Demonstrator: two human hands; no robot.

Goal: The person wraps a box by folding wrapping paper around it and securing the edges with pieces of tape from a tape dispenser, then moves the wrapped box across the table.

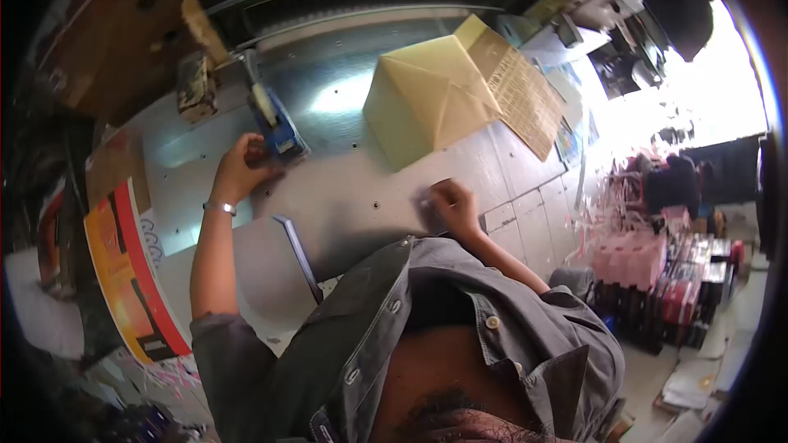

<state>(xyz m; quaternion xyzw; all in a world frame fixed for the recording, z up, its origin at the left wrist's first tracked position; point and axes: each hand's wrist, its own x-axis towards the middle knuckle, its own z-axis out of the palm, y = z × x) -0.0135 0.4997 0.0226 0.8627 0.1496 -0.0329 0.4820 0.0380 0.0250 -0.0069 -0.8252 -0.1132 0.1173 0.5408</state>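
Note:
On the left side of the metal table, my left hand point(245, 166) is at the near end of a blue tool point(281, 133) with a pale strip along its top, fingers curled against its side. My right hand point(451, 203) is closed over the table's near edge, with a small blurred item point(424, 197) at its fingertips that I cannot make out. Beyond my right hand stands a folded yellow paper packet point(435, 90), partly over a printed brown sheet point(525, 92).
A small patterned block point(197, 89) lies at the back left, near a wooden piece point(203, 29). An orange and red printed sheet point(131, 279) is at the left edge. Pink bundles point(630, 258) and stacked goods are on the right. The metal table point(328, 189) spans the middle.

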